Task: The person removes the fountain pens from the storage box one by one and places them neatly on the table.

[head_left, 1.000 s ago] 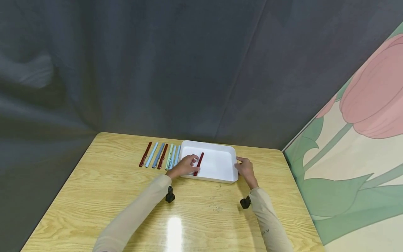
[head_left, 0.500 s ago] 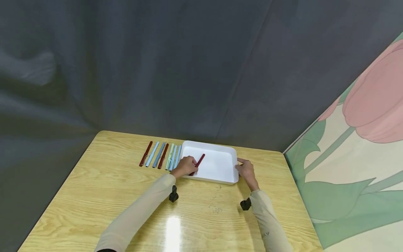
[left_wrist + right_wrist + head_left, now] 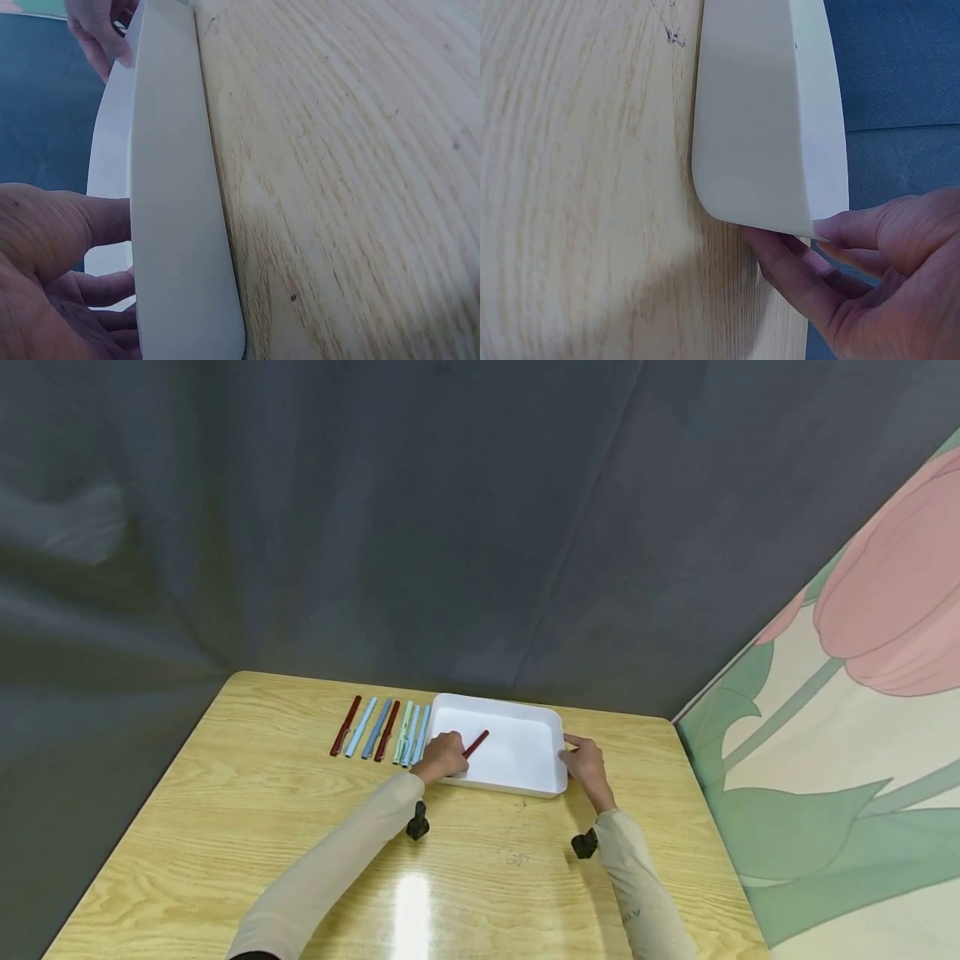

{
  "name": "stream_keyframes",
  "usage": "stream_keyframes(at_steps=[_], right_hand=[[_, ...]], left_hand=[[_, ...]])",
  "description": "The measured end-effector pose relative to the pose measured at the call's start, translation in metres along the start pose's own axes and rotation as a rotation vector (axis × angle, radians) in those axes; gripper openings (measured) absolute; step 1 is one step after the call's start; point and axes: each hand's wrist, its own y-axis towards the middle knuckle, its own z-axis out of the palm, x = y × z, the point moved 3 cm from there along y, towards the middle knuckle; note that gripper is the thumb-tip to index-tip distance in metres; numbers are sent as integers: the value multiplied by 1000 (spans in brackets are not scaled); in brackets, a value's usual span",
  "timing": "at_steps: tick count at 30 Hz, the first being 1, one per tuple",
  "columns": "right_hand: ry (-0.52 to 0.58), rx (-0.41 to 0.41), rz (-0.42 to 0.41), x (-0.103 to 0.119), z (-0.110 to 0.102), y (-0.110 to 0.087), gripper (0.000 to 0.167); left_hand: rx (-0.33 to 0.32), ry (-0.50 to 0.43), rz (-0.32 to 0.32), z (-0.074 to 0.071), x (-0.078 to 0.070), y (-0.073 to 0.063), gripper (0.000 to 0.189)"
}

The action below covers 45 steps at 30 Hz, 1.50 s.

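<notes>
A white rectangular tray (image 3: 525,743) stands on the wooden table near its back edge. My left hand (image 3: 445,755) reaches over the front wall into the tray's left part and holds a dark red pen (image 3: 477,742), whose far end slants out to the upper right. The hand covers the pen's near end. In the left wrist view the tray's wall hides the pen and the left fingertips. At the tray's right end, my right hand (image 3: 586,764) grips the wall; the right wrist view shows the thumb (image 3: 847,226) at the rim and fingers (image 3: 787,266) outside below it.
Left of the tray lies a row of several pens, among them a dark red pen (image 3: 345,727), a blue pen (image 3: 377,729) and a light green pen (image 3: 402,733). The closest pens lie right beside the tray. A dark curtain (image 3: 420,527) hangs behind the table (image 3: 225,827).
My left hand has closed its fingers on the dark red pen and moved slightly left. The pen has swung to a stronger slant. My right hand stays on the tray.
</notes>
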Motion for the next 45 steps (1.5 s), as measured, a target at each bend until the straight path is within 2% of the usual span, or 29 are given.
stream_keyframes(at_steps=[4, 9, 12, 14, 18, 21, 27, 33, 37, 43, 45], right_hand=[[8, 0, -17, 5, 1, -1, 43], [27, 20, -39, 7, 2, -2, 44], [27, 21, -32, 4, 0, -2, 44], [17, 23, -27, 2, -2, -2, 44], [-1, 17, -21, 0, -6, -1, 43], [-5, 9, -29, 1, -8, 0, 43], [-8, 9, -49, 1, -9, 0, 42], [0, 12, -49, -3, -10, 8, 43], [-6, 13, -40, -3, -10, 9, 43], [33, 22, -68, 0, -13, 6, 42], [42, 24, -76, 0, -14, 6, 42]], left_hand=[[-40, -17, 4, -7, 5, -2, 3], [-101, -125, 18, -16, 12, -6, 15], [-121, -242, 27, -19, 14, -5, 18], [-114, -348, 10, -21, 15, -4, 19], [-63, -558, -41, -26, 18, -1, 24], [-31, -640, -55, -34, 19, -2, 30], [8, -691, -55, -45, 31, -3, 36], [1, -712, -58, -56, 42, -5, 39], [39, -732, -47, -62, 50, -8, 45], [67, -791, -80, -71, 66, -11, 51], [65, -803, -73, -74, 72, -11, 52]])
